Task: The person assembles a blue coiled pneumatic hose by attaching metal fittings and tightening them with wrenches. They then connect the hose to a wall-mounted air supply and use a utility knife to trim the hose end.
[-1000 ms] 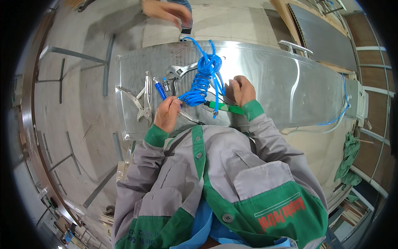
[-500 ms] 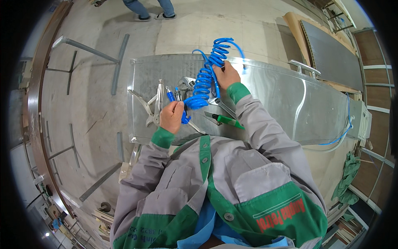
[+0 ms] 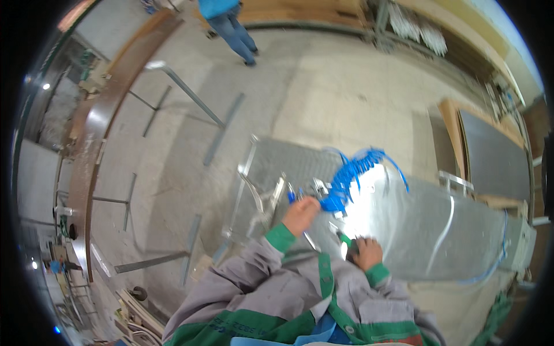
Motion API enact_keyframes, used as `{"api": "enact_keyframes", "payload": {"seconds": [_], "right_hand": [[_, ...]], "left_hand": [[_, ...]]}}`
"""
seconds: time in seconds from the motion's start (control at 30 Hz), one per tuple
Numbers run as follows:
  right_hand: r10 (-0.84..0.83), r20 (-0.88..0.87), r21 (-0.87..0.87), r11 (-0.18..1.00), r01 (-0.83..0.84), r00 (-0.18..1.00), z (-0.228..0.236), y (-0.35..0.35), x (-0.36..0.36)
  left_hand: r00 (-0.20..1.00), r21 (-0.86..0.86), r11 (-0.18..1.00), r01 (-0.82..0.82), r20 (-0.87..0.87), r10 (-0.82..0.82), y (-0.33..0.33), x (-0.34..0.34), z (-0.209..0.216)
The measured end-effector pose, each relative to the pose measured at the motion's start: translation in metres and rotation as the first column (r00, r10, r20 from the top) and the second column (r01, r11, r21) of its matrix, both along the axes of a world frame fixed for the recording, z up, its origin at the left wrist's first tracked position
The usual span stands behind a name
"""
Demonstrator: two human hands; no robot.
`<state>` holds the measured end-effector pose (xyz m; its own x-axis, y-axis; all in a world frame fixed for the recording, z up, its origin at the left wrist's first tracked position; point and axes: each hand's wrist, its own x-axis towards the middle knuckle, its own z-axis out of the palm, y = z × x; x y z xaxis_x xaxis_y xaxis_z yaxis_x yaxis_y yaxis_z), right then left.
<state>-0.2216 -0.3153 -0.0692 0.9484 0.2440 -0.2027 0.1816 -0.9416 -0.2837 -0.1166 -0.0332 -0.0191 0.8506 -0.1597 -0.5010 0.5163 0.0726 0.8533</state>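
My left hand is closed in a pinch at the near end of a blue coiled air hose, which lies stretched over the metal panel. My right hand is down by my jacket, its fingers curled over the handle of a green utility knife; blur softens the grip. Left of my left hand lie locking pliers and a second, wider-jawed pair of pliers. A blue-handled tool and an adjustable wrench sit close to the hose.
Metal leg frames stand on the floor to the left, beside a long brown board. A dark panel leans at the right. A person in blue stands beyond the panel. A thin blue cable hangs at the panel's right end.
My right hand has let go of the hose and come down toward me onto the utility knife. The view has tilted, so the panel sits lower. My left hand still pinches the hose.
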Motion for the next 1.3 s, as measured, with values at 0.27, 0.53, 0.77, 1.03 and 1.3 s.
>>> {"api": "enact_keyframes", "payload": {"seconds": [0.27, 0.53, 0.77, 1.03, 1.3], "right_hand": [[-0.185, -0.158, 0.521, 0.819, 0.241, 0.970, 0.039, -0.013, -0.026], [-0.174, -0.171, 0.740, 0.627, 0.243, 0.970, 0.144, 0.039, 0.021], [-0.099, -0.062, 0.676, 0.727, 0.115, 0.993, 0.159, 0.052, 0.048], [-0.028, 0.066, 0.480, 0.877, -0.007, 0.997, 0.138, 0.031, 0.052], [-0.053, 0.064, 0.442, 0.897, 0.019, 0.997, 0.135, 0.025, 0.058]], "left_hand": [[0.992, -0.254, 0.959, -0.125, -0.062, 0.113, 0.006, 0.019, 0.024], [0.988, -0.536, 0.844, 0.003, -0.128, -0.084, 0.009, -0.007, 0.082], [0.966, -0.486, 0.860, 0.155, -0.107, -0.234, 0.005, -0.025, 0.106], [0.957, -0.125, 0.949, 0.291, 0.045, -0.287, -0.018, -0.031, 0.108], [0.929, 0.074, 0.928, 0.364, 0.049, -0.368, -0.028, -0.022, 0.109]]}}
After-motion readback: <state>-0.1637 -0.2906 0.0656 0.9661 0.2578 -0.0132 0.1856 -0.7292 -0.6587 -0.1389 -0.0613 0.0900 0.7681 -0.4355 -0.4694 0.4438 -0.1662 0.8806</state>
